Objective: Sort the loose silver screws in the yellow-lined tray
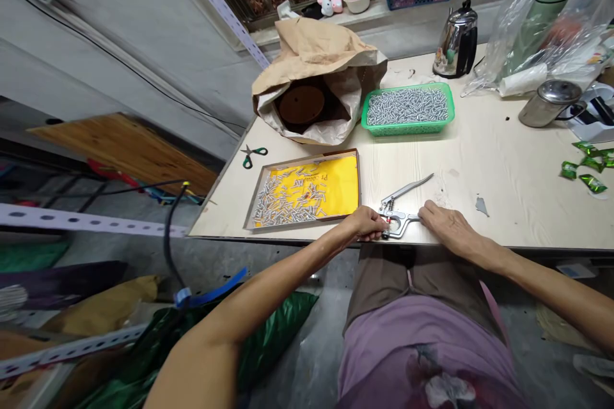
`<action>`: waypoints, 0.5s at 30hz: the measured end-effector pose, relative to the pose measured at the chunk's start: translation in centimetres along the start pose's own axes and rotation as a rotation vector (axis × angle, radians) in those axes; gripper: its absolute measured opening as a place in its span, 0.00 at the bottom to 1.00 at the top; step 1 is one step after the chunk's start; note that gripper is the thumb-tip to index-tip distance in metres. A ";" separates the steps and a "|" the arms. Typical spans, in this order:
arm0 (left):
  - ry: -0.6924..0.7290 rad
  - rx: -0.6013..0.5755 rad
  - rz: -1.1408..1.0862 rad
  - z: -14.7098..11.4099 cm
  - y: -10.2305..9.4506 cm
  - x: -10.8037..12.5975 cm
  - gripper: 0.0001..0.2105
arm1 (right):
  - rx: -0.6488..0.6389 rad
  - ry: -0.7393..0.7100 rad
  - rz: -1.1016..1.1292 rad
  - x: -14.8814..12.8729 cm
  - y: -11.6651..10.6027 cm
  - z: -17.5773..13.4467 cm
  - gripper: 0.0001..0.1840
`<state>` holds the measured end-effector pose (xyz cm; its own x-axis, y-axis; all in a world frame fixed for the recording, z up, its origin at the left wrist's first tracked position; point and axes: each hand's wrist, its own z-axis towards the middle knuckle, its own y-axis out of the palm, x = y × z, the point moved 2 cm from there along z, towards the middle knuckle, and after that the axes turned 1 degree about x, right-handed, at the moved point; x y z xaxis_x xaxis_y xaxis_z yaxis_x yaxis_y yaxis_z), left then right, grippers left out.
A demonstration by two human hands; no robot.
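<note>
A silver hand-press plier (401, 222) with a spring lies at the table's front edge, its long upper handle angled up and away from the lower one. My left hand (368, 223) is closed in a pinch at the plier's jaw end; whatever sits between the fingertips is too small to make out. The fingers of my right hand (444, 225) are closed around the end of the lower handle. Left of the plier, a shallow tray (359, 186) with a yellow lining holds many loose small silver metal pins (283, 204).
A green basket (407, 130) full of similar metal pieces stands behind. Beside it is an open brown paper bag (316, 45). Green-handled scissors (248, 158) lie at left. A kettle (455, 41), a metal cup (549, 104) and green wrapped packets (592, 183) are at right.
</note>
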<state>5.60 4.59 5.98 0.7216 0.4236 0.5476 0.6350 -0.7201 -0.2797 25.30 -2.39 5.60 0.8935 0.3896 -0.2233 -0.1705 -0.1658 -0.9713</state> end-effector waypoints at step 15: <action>-0.003 0.008 0.002 -0.3 0.4 0.0 0.14 | -0.149 -0.064 -0.158 4.4 -2.6 5.3 0.53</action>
<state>5.78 4.09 6.11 0.7237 0.4234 0.5449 0.6356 -0.7165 -0.2875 27.41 4.58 6.70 0.8751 0.4775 -0.0786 0.0372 -0.2283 -0.9729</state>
